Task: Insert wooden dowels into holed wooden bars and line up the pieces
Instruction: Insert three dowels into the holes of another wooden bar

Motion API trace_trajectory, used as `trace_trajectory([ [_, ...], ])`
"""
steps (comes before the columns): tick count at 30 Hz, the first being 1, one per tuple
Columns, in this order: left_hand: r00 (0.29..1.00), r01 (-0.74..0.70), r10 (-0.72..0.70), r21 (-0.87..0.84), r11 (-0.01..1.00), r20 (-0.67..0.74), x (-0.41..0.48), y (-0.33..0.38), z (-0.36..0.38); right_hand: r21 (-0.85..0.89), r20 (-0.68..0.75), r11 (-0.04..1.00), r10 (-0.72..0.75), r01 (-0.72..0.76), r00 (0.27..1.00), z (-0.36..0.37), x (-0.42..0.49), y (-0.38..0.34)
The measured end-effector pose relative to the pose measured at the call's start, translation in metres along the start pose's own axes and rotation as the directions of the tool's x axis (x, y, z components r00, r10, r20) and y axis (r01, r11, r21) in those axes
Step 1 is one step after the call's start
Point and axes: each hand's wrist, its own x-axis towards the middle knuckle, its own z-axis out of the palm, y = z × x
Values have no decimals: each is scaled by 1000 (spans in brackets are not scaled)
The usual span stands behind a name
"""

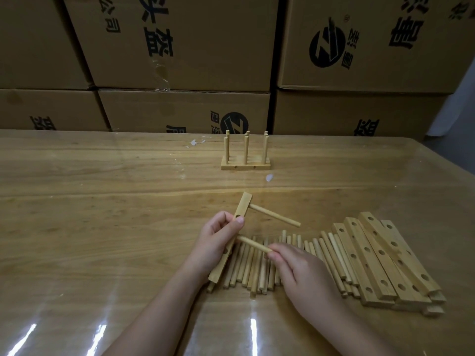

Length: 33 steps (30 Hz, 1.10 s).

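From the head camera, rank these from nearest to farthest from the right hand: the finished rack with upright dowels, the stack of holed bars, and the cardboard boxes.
Measured from the right hand:
1. Stack of holed bars, just to its right on the table.
2. Finished rack, farther back, mid-table.
3. Cardboard boxes, stacked behind the table's far edge.

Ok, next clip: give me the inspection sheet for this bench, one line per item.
Surface: wooden table under glossy clear film, white smudge.
Job's things: held bar with one dowel seated; second dowel at its next hole; loose dowels; spare holed bars; finished piece standing upright at the far side.
Clutter: white scrap.
Hands: left hand grips the bar; right hand pinches the dowel.
Cables: nothing seen.
Surroundings: stacked cardboard boxes behind.
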Motion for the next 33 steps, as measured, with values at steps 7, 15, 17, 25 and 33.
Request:
trace_trajectory([
  [7,1000,-6,6,-7,1000,11,-3,2,1,71,83,996,44,-50,996,-2,0,0],
  [15,999,-52,52,33,998,-7,-3,2,3,86,84,993,74,-81,994,-3,2,-2],
  [17,999,-51,51,42,998,-9,-2,2,4,-32,62,999,18,-16,998,-4,3,-2],
  [25,999,-46,45,127,991,12,1,-2,8,-397,-16,899,-206,183,978,-6,2,-9],
  [33,995,-93,86,247,965,42,-2,0,13,-439,-27,880,-215,182,976,-4,2,-14],
])
